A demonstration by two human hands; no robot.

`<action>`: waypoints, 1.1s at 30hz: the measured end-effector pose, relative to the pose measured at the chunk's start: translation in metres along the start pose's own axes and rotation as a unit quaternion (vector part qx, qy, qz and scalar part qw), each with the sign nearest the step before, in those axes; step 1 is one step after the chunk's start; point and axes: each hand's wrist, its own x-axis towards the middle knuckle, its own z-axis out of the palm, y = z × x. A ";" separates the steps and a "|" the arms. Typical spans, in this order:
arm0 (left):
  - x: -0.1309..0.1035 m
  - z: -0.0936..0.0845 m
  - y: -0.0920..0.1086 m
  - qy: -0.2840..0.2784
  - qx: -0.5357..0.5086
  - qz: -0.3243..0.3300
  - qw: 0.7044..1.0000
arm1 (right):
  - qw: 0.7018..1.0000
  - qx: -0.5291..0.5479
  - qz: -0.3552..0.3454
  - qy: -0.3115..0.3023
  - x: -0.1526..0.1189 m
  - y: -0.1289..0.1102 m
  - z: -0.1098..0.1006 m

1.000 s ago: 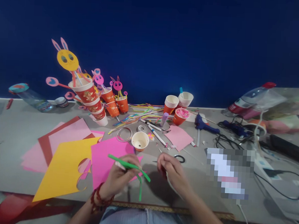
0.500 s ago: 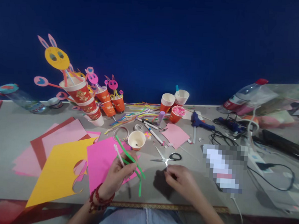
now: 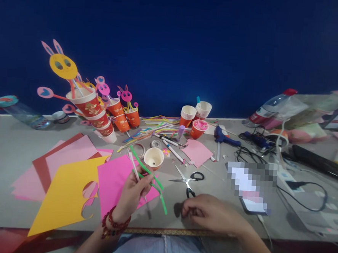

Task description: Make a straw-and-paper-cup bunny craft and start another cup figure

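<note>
Pinched in my left hand (image 3: 136,191) are a white stick (image 3: 134,164) and green straws (image 3: 143,165), which point up left and down right over the pink sheet. Just beyond these fingers stands a paper cup (image 3: 153,158) with a small hole in its bottom. My right hand (image 3: 202,211) is curled above the grey table, below the scissors; whether anything is inside its fingers is hidden. Open scissors (image 3: 186,180) with black handles lie on the table, apart from the right fingers.
Yellow paper (image 3: 64,192) and a magenta sheet (image 3: 111,180) lie left. Decorated cups (image 3: 95,110) stand back left, coloured straws (image 3: 160,122) back centre. A blue glue gun (image 3: 225,137), a phone (image 3: 248,188) and cables are at right.
My right hand has moved off the scissors' lower handle, toward the table's front edge and slightly right. The lower ends of the green straws have swung a little right.
</note>
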 end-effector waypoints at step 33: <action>-0.024 -0.002 -0.004 -0.145 0.245 0.113 0.952 | 0.976 0.077 -0.099 0.176 0.041 -0.047 0.030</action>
